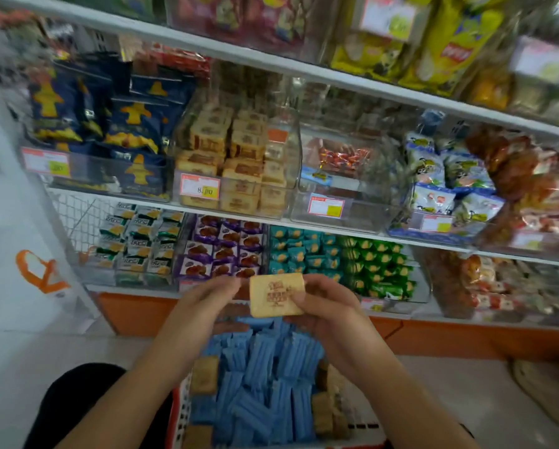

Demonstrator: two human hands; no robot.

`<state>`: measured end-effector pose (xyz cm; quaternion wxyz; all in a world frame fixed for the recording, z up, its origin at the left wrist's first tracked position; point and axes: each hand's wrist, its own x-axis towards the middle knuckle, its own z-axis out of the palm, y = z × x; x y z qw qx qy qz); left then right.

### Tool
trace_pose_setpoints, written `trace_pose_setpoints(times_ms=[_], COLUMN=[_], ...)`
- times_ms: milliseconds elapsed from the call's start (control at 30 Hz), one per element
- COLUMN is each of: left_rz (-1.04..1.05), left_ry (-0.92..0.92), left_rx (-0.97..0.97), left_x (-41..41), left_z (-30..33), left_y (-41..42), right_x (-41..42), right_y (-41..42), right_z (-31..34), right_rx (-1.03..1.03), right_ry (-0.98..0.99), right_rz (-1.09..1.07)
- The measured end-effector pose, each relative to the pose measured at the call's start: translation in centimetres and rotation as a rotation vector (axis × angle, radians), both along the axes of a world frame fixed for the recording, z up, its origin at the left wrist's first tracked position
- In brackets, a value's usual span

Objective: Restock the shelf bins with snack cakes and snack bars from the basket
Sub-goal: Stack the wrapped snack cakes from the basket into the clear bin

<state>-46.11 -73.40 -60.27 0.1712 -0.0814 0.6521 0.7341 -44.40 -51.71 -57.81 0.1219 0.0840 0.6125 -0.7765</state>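
The right hand is holding a pale tan rectangular snack cake in a clear printed wrapper, its grip closing on the cake's right edge with the thumb across the front and the fingers curling behind. The left hand is reaching in from nine o'clock of the cake with fingers nearly straight, fingertips at or just beside the cake's left edge; contact there is hard to tell, and it is not gripping anything.

The cake is being held upright, printed face toward the person, above the red and white slotted plastic basket at six o'clock. This pose probably lets the person check the label and turn the cake the right way before shelving it.

The basket is holding many blue foil-wrapped snack bars packed on edge, with a few more tan cakes along its sides.

At twelve o'clock, on the middle shelf, a clear plastic bin of matching tan cakes is sitting behind an orange-edged price tag. That bin is likely the cake's destination.
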Motion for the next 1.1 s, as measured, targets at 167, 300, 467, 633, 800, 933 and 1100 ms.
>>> trace_pose_setpoints(times_ms=[167,300,467,633,800,933,1100], left_rz=[-0.06,-0.006,0.045,0.078,0.177,0.1,-0.027], left_ry=[0.138,0.155,0.153,0.142,0.382,0.672,0.614], left_rx=[0.182,0.134,0.094,0.094,-0.348,-1.152,-1.464], left_x=[2.3,2.6,1.6,-0.6,-6.9,-13.5,-16.7], left_z=[5.2,6.9,7.6,9.2,9.5,7.6,5.3], left_y=[1.6,2.0,1.6,0.8,-2.9,-7.1,-8.6], right_x=[1.6,2.0,1.0,-2.2,-9.2,-17.5,-26.2], right_y=[0.7,1.1,1.4,-0.5,-2.9,-5.7,-9.6], right_z=[3.4,4.4,6.2,8.0,9.7,11.2,10.8], right_rx=[-0.112,0.091,0.897,1.097,1.099,1.123,1.213], right_ry=[0.158,0.252,0.617,0.685,0.589,0.528,0.495], right_rz=[0.062,0.039,0.084,0.115,0.037,-0.012,0.054])
